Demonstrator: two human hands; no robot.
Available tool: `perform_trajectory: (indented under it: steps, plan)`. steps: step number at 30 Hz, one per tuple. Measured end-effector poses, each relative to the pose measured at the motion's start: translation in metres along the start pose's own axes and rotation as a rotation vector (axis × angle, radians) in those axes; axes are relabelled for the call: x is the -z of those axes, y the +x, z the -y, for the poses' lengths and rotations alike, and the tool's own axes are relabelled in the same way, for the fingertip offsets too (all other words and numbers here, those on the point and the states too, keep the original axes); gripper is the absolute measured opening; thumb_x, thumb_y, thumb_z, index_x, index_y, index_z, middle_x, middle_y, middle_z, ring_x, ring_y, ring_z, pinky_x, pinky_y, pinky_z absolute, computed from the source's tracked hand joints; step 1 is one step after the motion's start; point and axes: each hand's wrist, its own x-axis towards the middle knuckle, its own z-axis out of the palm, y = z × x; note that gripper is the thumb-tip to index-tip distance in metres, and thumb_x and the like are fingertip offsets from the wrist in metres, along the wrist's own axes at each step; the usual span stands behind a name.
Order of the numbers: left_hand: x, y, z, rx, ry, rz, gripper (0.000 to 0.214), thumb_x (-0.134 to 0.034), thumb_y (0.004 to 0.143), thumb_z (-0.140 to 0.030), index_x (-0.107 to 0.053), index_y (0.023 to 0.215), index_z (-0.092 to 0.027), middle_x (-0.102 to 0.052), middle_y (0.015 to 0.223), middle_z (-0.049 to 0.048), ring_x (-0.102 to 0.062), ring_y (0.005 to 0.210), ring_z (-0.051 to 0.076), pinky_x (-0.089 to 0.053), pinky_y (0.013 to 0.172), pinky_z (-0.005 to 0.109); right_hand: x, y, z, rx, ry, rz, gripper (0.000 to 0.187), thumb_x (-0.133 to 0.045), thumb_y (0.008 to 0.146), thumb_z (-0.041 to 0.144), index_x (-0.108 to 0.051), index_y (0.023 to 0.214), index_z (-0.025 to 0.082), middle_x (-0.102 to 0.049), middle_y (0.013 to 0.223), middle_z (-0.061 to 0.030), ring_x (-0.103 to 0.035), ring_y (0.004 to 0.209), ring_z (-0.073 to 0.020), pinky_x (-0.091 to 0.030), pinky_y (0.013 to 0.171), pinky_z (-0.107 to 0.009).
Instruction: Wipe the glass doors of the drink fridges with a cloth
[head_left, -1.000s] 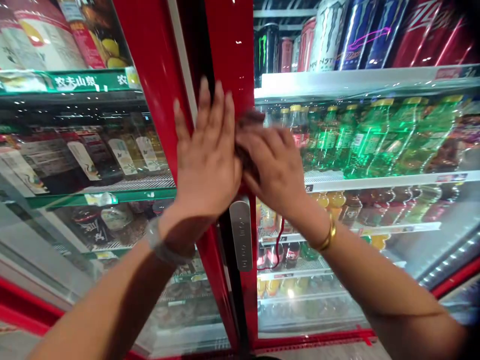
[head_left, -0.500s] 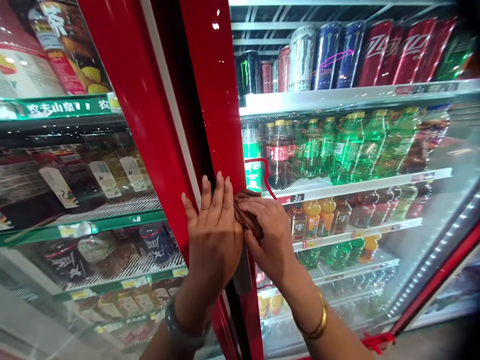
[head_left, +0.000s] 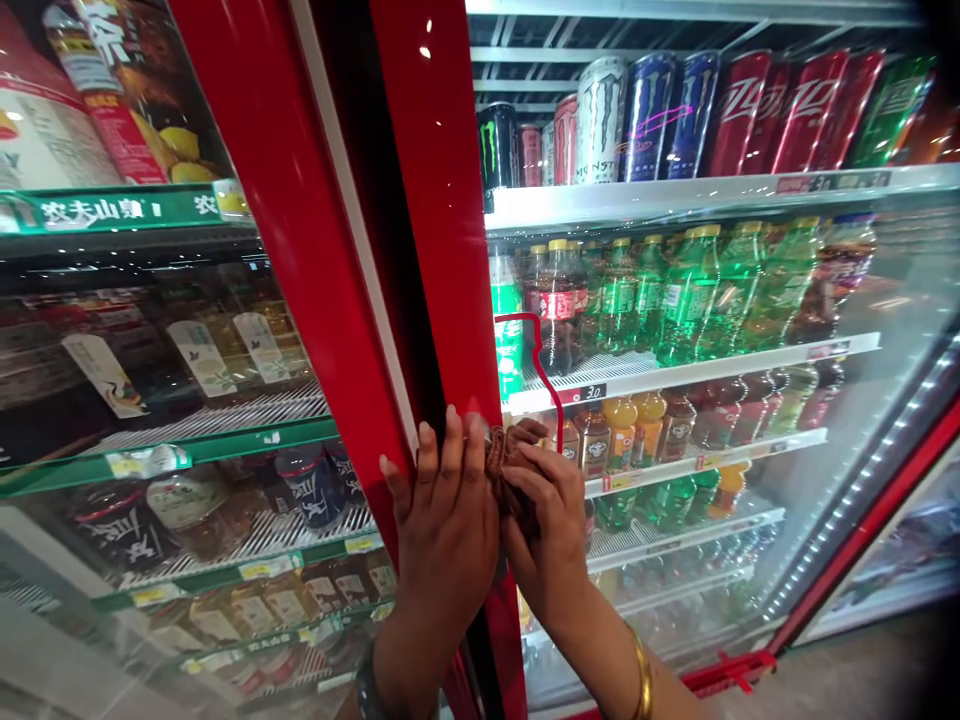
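My left hand (head_left: 450,525) lies flat against the red door frame (head_left: 442,250), its fingers stretched upward. Close beside it, my right hand (head_left: 551,530) is closed around a bunched brown cloth (head_left: 519,440) and presses it to the frame's edge. Part of the cloth is covered by my fingers, and whatever lies beneath it is hidden. The glass door of the lit drinks fridge (head_left: 682,378) is just right of the cloth. A red outline (head_left: 559,385) marks the glass above my right hand.
Shelves of cans (head_left: 600,120) and green bottles (head_left: 686,290) stand behind the right glass. Another fridge with a green shelf edge (head_left: 285,435) is on the left. A dark gap (head_left: 375,200) runs between the two red frames. Red tape (head_left: 739,670) shows at the lower right.
Both hands have slid down along the red frame, with the brown cloth moving along in my right hand. More of the cloth's upper edge shows now.
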Motion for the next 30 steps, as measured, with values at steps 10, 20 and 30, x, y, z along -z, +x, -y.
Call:
perform_trajectory:
  steps: [10, 20, 30]
  plan:
    - [-0.007, -0.034, 0.011, 0.011, -0.069, 0.047, 0.084, -0.05, 0.099, -0.014, -0.004, 0.169, -0.021, -0.014, 0.175, 0.0085, 0.0, 0.164, 0.025, -0.003, 0.135, 0.053, -0.001, -0.015, 0.003, 0.195, -0.047, 0.011, 0.043, -0.067, 0.086, 0.015, -0.063, 0.123, 0.036, -0.065, 0.13, -0.0064, -0.057, 0.13, -0.0288, -0.056, 0.108, -0.053]
    - [-0.025, -0.06, 0.01, -0.037, -0.145, 0.004, 0.082, -0.048, 0.098, -0.011, -0.005, 0.168, -0.015, 0.0, 0.177, 0.0071, 0.005, 0.164, 0.026, 0.002, 0.134, 0.051, -0.003, -0.034, -0.007, 0.155, 0.028, 0.037, 0.034, -0.066, 0.089, 0.015, -0.065, 0.12, 0.027, -0.057, 0.134, -0.0074, -0.053, 0.128, -0.0261, -0.05, 0.112, -0.05]
    - [-0.042, -0.107, 0.002, -0.075, -0.15, 0.095, 0.079, -0.046, 0.099, -0.014, -0.006, 0.167, -0.01, 0.004, 0.177, 0.0107, 0.001, 0.165, 0.028, 0.0, 0.134, 0.051, 0.001, -0.102, -0.028, 0.051, 0.027, 0.178, 0.033, -0.057, 0.089, 0.009, -0.061, 0.118, 0.024, -0.051, 0.135, -0.0086, -0.051, 0.13, -0.0248, -0.048, 0.11, -0.048]
